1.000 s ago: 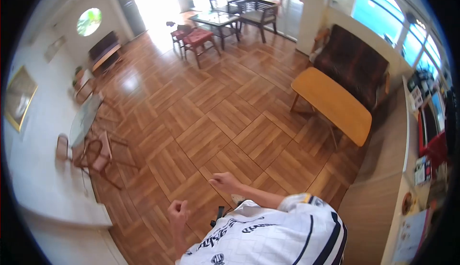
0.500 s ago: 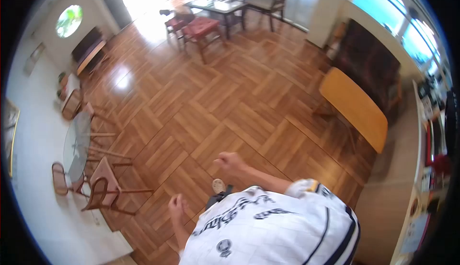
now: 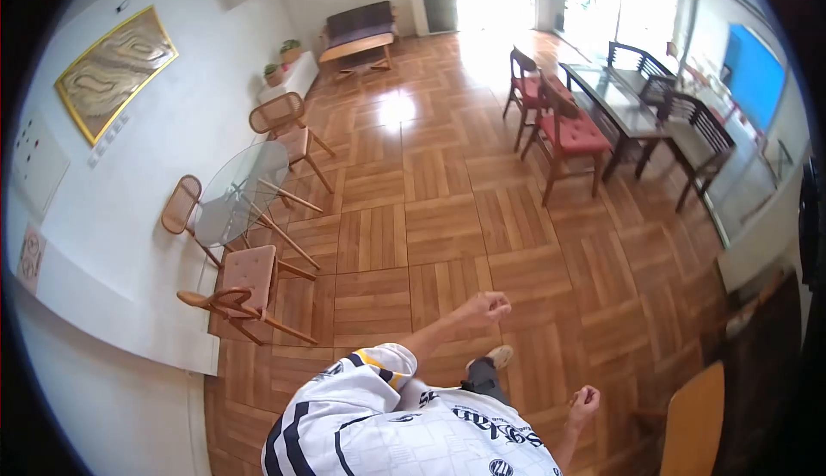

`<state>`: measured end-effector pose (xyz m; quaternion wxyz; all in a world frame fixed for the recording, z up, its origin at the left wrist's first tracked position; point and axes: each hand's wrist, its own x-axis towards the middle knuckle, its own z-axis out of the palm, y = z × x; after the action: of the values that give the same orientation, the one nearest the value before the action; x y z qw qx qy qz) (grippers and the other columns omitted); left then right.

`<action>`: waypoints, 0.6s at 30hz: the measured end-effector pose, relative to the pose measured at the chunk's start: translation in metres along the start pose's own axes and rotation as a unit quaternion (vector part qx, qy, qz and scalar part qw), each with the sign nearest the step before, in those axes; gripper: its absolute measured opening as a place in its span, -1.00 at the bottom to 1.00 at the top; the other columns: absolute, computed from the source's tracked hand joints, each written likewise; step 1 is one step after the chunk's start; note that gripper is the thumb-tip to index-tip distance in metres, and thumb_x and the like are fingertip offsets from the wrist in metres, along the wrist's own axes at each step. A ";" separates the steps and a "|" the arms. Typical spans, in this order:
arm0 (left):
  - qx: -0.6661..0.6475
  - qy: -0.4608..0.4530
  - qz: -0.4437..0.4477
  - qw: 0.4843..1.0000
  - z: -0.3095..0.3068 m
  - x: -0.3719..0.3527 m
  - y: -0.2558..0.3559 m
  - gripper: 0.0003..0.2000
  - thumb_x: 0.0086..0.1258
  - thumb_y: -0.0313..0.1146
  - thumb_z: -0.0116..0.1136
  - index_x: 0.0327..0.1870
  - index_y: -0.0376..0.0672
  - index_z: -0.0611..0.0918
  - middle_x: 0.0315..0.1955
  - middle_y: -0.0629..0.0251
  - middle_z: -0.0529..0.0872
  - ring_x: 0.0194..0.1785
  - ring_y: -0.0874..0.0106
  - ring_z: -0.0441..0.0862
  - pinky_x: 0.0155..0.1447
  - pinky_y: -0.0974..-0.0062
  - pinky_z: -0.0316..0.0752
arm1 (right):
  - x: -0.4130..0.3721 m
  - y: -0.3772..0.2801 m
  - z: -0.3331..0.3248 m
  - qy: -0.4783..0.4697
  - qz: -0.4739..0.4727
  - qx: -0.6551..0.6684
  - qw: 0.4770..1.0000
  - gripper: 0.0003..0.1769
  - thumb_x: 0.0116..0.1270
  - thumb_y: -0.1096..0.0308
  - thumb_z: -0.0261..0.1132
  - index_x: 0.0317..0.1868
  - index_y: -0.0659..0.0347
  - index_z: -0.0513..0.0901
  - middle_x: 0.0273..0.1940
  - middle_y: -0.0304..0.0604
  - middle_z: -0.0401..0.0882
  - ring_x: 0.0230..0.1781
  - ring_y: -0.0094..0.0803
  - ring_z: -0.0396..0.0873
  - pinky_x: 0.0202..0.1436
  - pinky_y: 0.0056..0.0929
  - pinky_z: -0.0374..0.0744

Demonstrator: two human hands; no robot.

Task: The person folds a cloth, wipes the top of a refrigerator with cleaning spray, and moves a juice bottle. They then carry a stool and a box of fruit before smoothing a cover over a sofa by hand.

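Observation:
My left hand [image 3: 483, 309] is held out in front of the white shirt [image 3: 413, 429], its fingers curled closed with nothing visible in them. Lower and further right, my right hand [image 3: 585, 402] also has its fingers curled in, and no object shows in it. Both hands hang in the air above the wooden floor [image 3: 443, 231], touching nothing. Between them a light shoe [image 3: 495, 357] shows on the floor below.
At left stand a round glass table [image 3: 241, 190] and a pink-seated chair [image 3: 251, 278]. A dark table [image 3: 615, 102] with red-seated chairs [image 3: 572, 132] is at upper right. A wooden tabletop [image 3: 693, 424] is at lower right, and a bench [image 3: 360, 30] stands far back.
The view has turned left, so the room and furniture have shifted rightwards. My left hand now reaches further forward, while my right hand has drawn back nearer the body.

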<state>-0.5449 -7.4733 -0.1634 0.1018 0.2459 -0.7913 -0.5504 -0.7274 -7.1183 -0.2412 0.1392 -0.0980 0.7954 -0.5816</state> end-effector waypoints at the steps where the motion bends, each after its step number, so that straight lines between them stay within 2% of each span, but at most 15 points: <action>1: 0.026 0.026 -0.002 0.999 0.004 0.023 -0.021 -0.71 0.40 -0.14 0.12 -0.20 -0.22 0.65 -0.45 0.24 0.69 -0.39 0.47 0.65 -0.34 0.40 0.52 | 0.034 0.000 0.007 -0.010 0.005 -0.021 1.000 -0.94 0.38 0.43 0.18 -0.25 0.22 0.53 -0.47 -0.32 0.48 -0.51 -0.58 0.44 -0.44 -0.57 0.45; 2: 0.056 0.047 -0.002 0.997 0.005 0.043 -0.042 -0.69 0.39 -0.11 0.12 -0.20 -0.23 0.65 -0.42 0.19 0.71 -0.39 0.44 0.67 -0.32 0.38 0.54 | 0.065 0.000 0.014 -0.015 0.011 -0.037 0.999 -0.95 0.38 0.43 0.18 -0.25 0.22 0.53 -0.49 -0.33 0.48 -0.54 -0.58 0.43 -0.48 -0.57 0.43; 3: 0.058 0.032 -0.066 0.996 0.001 0.060 -0.058 -0.68 0.39 -0.11 0.12 -0.20 -0.24 0.65 -0.40 0.17 0.73 -0.40 0.43 0.68 -0.31 0.37 0.56 | 0.104 -0.002 0.024 -0.036 0.029 0.000 0.999 -0.95 0.39 0.43 0.17 -0.21 0.22 0.53 -0.45 -0.34 0.48 -0.49 -0.60 0.45 -0.43 -0.58 0.45; 4: 0.059 0.015 -0.133 0.989 -0.004 0.069 -0.075 -0.68 0.39 -0.11 0.12 -0.20 -0.25 0.65 -0.39 0.16 0.74 -0.42 0.41 0.69 -0.31 0.37 0.57 | 0.139 -0.008 0.035 -0.043 -0.014 0.006 0.999 -0.94 0.39 0.43 0.17 -0.20 0.22 0.53 -0.44 -0.35 0.48 -0.47 -0.62 0.45 -0.42 -0.59 0.45; 5: 0.040 0.034 -0.158 0.986 -0.009 0.076 -0.092 -0.68 0.41 -0.12 0.13 -0.17 -0.25 0.64 -0.43 0.24 0.72 -0.44 0.47 0.66 -0.33 0.44 0.58 | 0.170 -0.025 0.038 -0.049 -0.053 0.004 0.997 -0.94 0.40 0.42 0.17 -0.19 0.21 0.54 -0.42 -0.35 0.48 -0.45 -0.63 0.46 -0.40 -0.60 0.46; 6: 0.015 0.052 -0.182 0.982 -0.007 0.080 -0.117 -0.69 0.43 -0.13 0.13 -0.14 -0.24 0.64 -0.48 0.32 0.69 -0.46 0.53 0.63 -0.35 0.50 0.59 | 0.200 -0.049 0.034 -0.055 -0.092 -0.004 0.994 -0.93 0.40 0.41 0.17 -0.18 0.21 0.54 -0.41 -0.36 0.49 -0.43 -0.64 0.46 -0.39 -0.61 0.46; 7: -0.060 0.077 -0.199 0.975 -0.001 0.089 -0.182 -0.70 0.40 -0.15 0.12 -0.24 -0.28 0.64 -0.53 0.22 0.70 -0.53 0.44 0.63 -0.49 0.45 0.54 | 0.213 -0.101 0.031 -0.073 -0.048 0.010 0.996 -0.91 0.41 0.39 0.18 -0.15 0.20 0.55 -0.37 -0.36 0.49 -0.38 -0.64 0.47 -0.34 -0.63 0.47; 8: -0.031 0.069 -0.292 0.954 -0.012 0.087 -0.169 -0.69 0.41 -0.14 0.15 -0.11 -0.25 0.63 -0.51 0.28 0.67 -0.49 0.48 0.63 -0.43 0.50 0.57 | 0.234 -0.118 0.030 -0.067 -0.049 0.031 0.996 -0.91 0.41 0.39 0.18 -0.15 0.20 0.55 -0.37 -0.36 0.49 -0.38 -0.64 0.47 -0.34 -0.63 0.47; 9: -0.064 0.106 -0.344 0.931 -0.010 0.087 -0.198 -0.72 0.42 -0.19 0.13 -0.10 -0.26 0.63 -0.53 0.26 0.65 -0.52 0.47 0.60 -0.49 0.49 0.54 | 0.257 -0.128 0.027 -0.060 -0.050 0.052 0.996 -0.90 0.41 0.39 0.19 -0.14 0.21 0.55 -0.37 -0.36 0.49 -0.39 -0.63 0.47 -0.33 -0.63 0.47; 10: -0.098 0.118 -0.354 0.922 -0.006 0.083 -0.249 -0.72 0.32 -0.18 0.13 -0.46 -0.20 0.67 -0.63 0.23 0.65 -0.63 0.41 0.59 -0.57 0.39 0.48 | 0.281 -0.133 0.022 -0.050 -0.051 0.074 0.995 -0.90 0.41 0.38 0.19 -0.14 0.21 0.55 -0.38 -0.36 0.49 -0.39 -0.62 0.47 -0.33 -0.63 0.47; 11: -0.018 0.168 -0.394 0.904 0.002 0.081 -0.266 -0.72 0.22 -0.17 0.16 -0.59 -0.15 0.67 -0.63 0.20 0.68 -0.57 0.38 0.64 -0.50 0.33 0.52 | 0.305 -0.131 0.016 -0.054 -0.046 0.073 0.995 -0.90 0.41 0.39 0.19 -0.14 0.21 0.55 -0.38 -0.36 0.50 -0.39 -0.62 0.47 -0.33 -0.63 0.47; 12: 0.211 0.112 -0.382 0.893 0.007 0.079 -0.273 -0.72 0.13 -0.15 0.18 -0.65 -0.14 0.67 -0.55 0.17 0.72 -0.48 0.38 0.69 -0.43 0.31 0.56 | 0.327 -0.125 0.007 -0.057 -0.038 0.073 0.995 -0.90 0.41 0.39 0.19 -0.14 0.22 0.56 -0.38 -0.36 0.50 -0.39 -0.62 0.47 -0.32 -0.63 0.47; 13: 0.321 -0.037 -0.405 0.855 0.015 0.088 -0.275 -0.74 0.21 -0.17 0.18 -0.59 -0.11 0.69 -0.55 0.20 0.71 -0.41 0.34 0.71 -0.41 0.28 0.57 | 0.349 -0.114 -0.003 -0.058 -0.030 0.074 0.995 -0.90 0.40 0.39 0.19 -0.15 0.22 0.56 -0.38 -0.35 0.51 -0.39 -0.62 0.47 -0.31 -0.63 0.48; 16: 0.122 0.034 -0.483 0.866 0.059 0.159 -0.246 -0.76 0.24 -0.17 0.18 -0.53 -0.10 0.70 -0.53 0.19 0.72 -0.42 0.32 0.71 -0.42 0.28 0.57 | 0.428 -0.051 -0.041 -0.049 0.011 -0.016 0.999 -0.87 0.39 0.39 0.21 -0.13 0.24 0.57 -0.36 -0.34 0.54 -0.36 -0.58 0.50 -0.27 -0.58 0.51; 18: 0.016 0.032 -0.520 0.854 0.089 0.219 -0.213 -0.77 0.26 -0.17 0.18 -0.48 -0.10 0.70 -0.51 0.19 0.72 -0.43 0.32 0.71 -0.43 0.28 0.57 | 0.470 -0.015 -0.068 -0.019 0.001 -0.015 1.000 -0.89 0.38 0.41 0.20 -0.16 0.25 0.57 -0.37 -0.32 0.53 -0.37 -0.61 0.48 -0.29 -0.60 0.51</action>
<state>-0.7119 -7.5682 -0.4169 -0.1778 0.6405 -0.5535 -0.5018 -1.1933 -7.2116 -0.2578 0.1534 -0.1104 0.8011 -0.5679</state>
